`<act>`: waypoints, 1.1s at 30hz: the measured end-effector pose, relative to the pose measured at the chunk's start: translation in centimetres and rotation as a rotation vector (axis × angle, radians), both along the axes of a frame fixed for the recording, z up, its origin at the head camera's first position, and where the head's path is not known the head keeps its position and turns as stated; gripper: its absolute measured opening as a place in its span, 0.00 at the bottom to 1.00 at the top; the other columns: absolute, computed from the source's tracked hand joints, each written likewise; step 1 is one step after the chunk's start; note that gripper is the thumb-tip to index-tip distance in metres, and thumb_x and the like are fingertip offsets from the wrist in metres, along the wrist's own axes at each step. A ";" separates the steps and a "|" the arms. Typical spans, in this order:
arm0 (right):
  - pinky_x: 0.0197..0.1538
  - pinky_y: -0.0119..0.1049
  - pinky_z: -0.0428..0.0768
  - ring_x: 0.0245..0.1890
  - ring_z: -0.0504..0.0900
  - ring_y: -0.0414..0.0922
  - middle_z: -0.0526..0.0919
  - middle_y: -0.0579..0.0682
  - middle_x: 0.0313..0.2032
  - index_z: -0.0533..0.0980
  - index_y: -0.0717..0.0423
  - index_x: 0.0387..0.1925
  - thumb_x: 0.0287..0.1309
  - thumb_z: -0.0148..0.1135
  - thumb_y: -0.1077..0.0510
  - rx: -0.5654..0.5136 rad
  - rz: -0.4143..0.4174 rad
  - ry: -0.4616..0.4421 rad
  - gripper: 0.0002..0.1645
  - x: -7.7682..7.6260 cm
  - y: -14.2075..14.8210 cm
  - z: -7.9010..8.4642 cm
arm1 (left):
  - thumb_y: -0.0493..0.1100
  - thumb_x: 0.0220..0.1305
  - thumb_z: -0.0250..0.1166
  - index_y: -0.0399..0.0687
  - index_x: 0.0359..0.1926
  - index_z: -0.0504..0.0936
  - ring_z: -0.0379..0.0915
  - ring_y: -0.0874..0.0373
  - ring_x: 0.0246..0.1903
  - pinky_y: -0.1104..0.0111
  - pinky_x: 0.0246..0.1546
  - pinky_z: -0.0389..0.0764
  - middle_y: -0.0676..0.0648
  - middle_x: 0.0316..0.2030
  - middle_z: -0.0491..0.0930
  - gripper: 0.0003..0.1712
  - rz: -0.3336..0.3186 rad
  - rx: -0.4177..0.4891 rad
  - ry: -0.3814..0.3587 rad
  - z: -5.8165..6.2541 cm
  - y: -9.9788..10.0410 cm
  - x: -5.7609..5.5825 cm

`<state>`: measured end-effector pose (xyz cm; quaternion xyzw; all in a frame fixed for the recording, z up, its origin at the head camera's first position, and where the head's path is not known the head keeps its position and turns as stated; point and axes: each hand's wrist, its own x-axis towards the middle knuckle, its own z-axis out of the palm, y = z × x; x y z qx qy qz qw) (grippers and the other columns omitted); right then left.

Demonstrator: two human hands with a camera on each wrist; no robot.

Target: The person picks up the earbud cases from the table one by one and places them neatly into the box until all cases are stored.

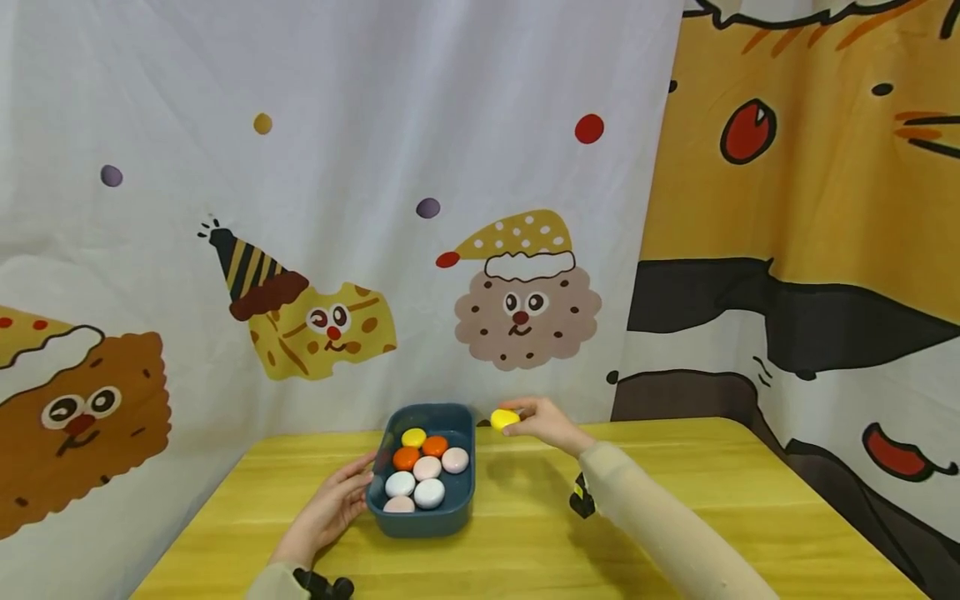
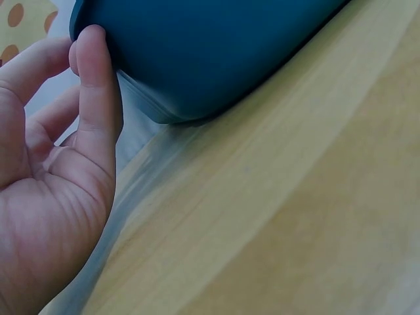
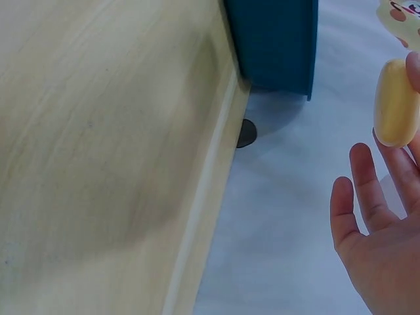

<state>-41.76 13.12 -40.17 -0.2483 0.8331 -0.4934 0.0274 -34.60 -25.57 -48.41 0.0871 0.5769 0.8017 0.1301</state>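
Observation:
My right hand point(image 1: 551, 427) pinches a smooth yellow rounded disc point(image 1: 505, 419) between thumb and fingers, in the air to the right of a dark blue bin point(image 1: 423, 523). In the right wrist view the yellow disc point(image 3: 396, 105) shows its thick edge, and the other fingers point(image 3: 373, 190) stand spread below it. Fingers of my left hand point(image 1: 333, 507) rest against the bin's left side; the left wrist view has a fingertip point(image 2: 92, 42) at its wall. Inside the bin lie several similar discs: a yellow one point(image 1: 413, 437), orange ones point(image 1: 406, 458), pale pink ones point(image 1: 454, 460) and white ones point(image 1: 430, 493).
The bin stands on a yellow wood-grain table point(image 1: 540, 542), near its far edge. Directly behind hangs a white curtain point(image 1: 345, 108) printed with cartoon food figures. A black wrist strap with a device point(image 1: 322, 583) sits on the left wrist, another point(image 1: 581, 497) on the right.

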 end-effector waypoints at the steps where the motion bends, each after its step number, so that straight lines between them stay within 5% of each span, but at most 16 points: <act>1: 0.45 0.45 0.79 0.40 0.79 0.46 0.82 0.50 0.50 0.79 0.53 0.57 0.53 0.72 0.55 -0.003 0.000 0.004 0.28 0.0 -0.1 0.2 | 0.37 0.73 0.52 0.35 0.75 0.47 0.76 0.65 0.30 0.75 0.31 0.78 0.51 0.38 0.79 0.36 0.006 -0.004 0.006 0.0 0.0 -0.1; 10: 0.47 0.50 0.79 0.43 0.79 0.48 0.81 0.51 0.50 0.78 0.54 0.58 0.54 0.72 0.57 -0.001 0.022 0.029 0.29 0.1 -0.7 1.5 | 0.37 0.73 0.52 0.34 0.75 0.44 0.76 0.65 0.29 0.75 0.31 0.79 0.50 0.37 0.79 0.37 0.004 0.014 0.010 0.1 -0.1 -0.1; 17: 0.45 0.43 0.78 0.48 0.77 0.50 0.81 0.49 0.53 0.79 0.51 0.57 0.52 0.73 0.53 0.035 0.025 0.053 0.29 0.3 -1.0 2.0 | 0.37 0.73 0.53 0.35 0.75 0.49 0.77 0.64 0.30 0.75 0.32 0.79 0.50 0.39 0.79 0.36 0.013 0.020 0.006 0.0 0.0 0.0; 33: 0.51 0.42 0.76 0.50 0.76 0.44 0.82 0.41 0.51 0.81 0.45 0.54 0.52 0.73 0.52 0.081 0.093 0.062 0.25 0.1 -2.7 1.7 | 0.37 0.73 0.52 0.36 0.75 0.47 0.76 0.64 0.30 0.74 0.32 0.79 0.51 0.37 0.80 0.36 -0.024 0.024 -0.001 -0.1 -0.2 -0.2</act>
